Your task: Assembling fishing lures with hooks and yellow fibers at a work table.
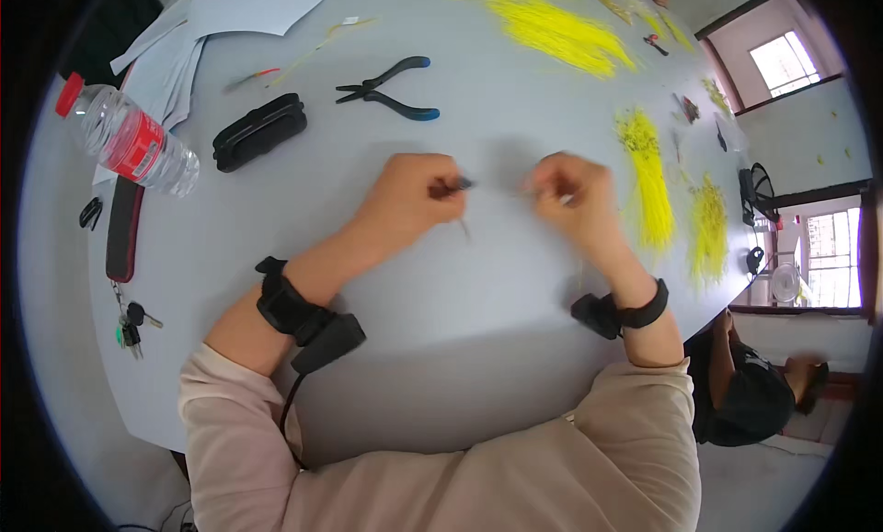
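Small dark thing [466, 183] pinched in left hand [418, 192], over middle of table [515, 293]. Thin strand [466, 228] seen hanging just below. Right hand [575, 196] curled, blurred; cannot be told if anything is gripped. Far side blocked by pliers [384, 94], legs spread, and black case [260, 132] left of them. Bottle [138, 150] placed farther left, keys [134, 325] nearer. Right side taken up by two yellow bunches [651, 187]; bigger yellow pile [556, 34] spread far off.

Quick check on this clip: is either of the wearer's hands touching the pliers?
No, the pliers lie on the table beyond the left hand and the right hand, apart from both.
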A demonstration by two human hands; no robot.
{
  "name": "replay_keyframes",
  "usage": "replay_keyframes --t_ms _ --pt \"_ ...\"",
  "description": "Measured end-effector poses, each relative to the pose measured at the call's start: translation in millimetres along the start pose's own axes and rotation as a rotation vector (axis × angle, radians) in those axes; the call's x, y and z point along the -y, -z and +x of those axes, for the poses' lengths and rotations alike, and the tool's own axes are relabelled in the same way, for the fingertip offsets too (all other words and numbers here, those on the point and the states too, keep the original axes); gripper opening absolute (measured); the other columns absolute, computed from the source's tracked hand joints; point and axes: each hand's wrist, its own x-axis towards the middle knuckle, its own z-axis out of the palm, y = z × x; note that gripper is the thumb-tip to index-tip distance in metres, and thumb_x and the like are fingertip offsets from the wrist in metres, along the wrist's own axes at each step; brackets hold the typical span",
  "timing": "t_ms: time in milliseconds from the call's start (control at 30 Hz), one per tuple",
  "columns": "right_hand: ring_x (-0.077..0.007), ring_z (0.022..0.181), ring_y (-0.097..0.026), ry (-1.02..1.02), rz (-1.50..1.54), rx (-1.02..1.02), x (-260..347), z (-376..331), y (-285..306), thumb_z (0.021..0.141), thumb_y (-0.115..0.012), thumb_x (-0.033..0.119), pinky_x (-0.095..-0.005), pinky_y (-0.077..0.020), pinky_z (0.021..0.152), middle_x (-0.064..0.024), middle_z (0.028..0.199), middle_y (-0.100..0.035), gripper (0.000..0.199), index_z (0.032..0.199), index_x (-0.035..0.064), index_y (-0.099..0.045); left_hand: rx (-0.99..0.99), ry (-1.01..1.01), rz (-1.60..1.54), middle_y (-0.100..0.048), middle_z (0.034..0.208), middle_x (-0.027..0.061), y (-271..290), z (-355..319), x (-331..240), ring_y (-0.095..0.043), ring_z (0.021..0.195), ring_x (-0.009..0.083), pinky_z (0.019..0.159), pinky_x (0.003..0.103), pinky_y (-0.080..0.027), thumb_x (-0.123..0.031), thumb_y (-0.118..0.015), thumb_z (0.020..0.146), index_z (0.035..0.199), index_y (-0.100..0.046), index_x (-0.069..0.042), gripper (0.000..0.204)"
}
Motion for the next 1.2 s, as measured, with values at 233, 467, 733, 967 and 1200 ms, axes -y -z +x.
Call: replay_keyframes --t_ms 233,467,733,967,1200 --pt "-0.0079 0.066 -0.056 -0.252 0.203 -0.43 -25.8 -19.4 90.6 0.082 -0.058 0.009 -0.0219 -0.045 0.063 -0.0033 0.075 -0.061 0.013 0.086 -0.0041 -0.06 -0.005 0.166 -0.235 -0.06 0.07 0.0037 -16.0 3.8 1.6 -0.057 0.062 0.0084 0.053 0.021 -0.043 -0.005 -0.064 0.079 0.069 -0.052 -0.001 0.016" --pt "-0.0209 0.075 -0.063 -0.406 -0.465 -0.672 -101.5 -8.0 122.1 0.082 -0.059 0.027 -0.0297 -0.0469 0.071 -0.0104 0.083 -0.066 0.028 0.092 0.0014 -0.065 -0.02 0.171 -0.282 -0.062 0.074 0.0067 -15.9 1.4 -1.4 -0.059 0.065 0.0102 0.056 0.023 -0.047 -0.004 -0.063 0.079 0.068 -0.052 -0.003 0.016" --pt "-0.0231 0.088 -0.061 -0.243 -0.532 -0.522 -67.9 -32.4 140.7 0.085 -0.056 0.027 -0.0334 -0.0463 0.076 -0.0128 0.097 -0.063 0.028 0.1 0.005 -0.065 -0.048 0.188 -0.315 -0.064 0.078 0.0099 -14.3 -0.9 -3.2 -0.059 0.066 0.0106 0.057 0.023 -0.048 -0.008 -0.063 0.081 0.068 -0.052 -0.003 0.017" --pt "-0.0144 0.078 -0.056 0.044 -0.233 -0.131 36.4 -31.6 52.2 0.082 -0.061 0.016 -0.0244 -0.0419 0.066 -0.0038 0.09 -0.062 0.014 0.092 0.0063 -0.064 -0.049 0.2 -0.389 -0.064 0.08 0.0097 -10.8 -0.4 -1.2 -0.058 0.065 0.0102 0.057 0.022 -0.045 -0.011 -0.063 0.082 0.072 -0.055 -0.003 0.014" --pt "-0.0106 0.069 -0.052 -0.083 0.108 0.056 47.0 11.0 -21.7 0.081 -0.062 0.013 -0.0235 -0.041 0.063 -0.0028 0.084 -0.062 0.012 0.089 0.0037 -0.064 -0.04 0.176 -0.465 -0.063 0.078 0.0068 -10.5 -1.1 -2.1 -0.058 0.067 0.0099 0.057 0.021 -0.044 -0.012 -0.063 0.081 0.079 -0.059 -0.002 0.011"
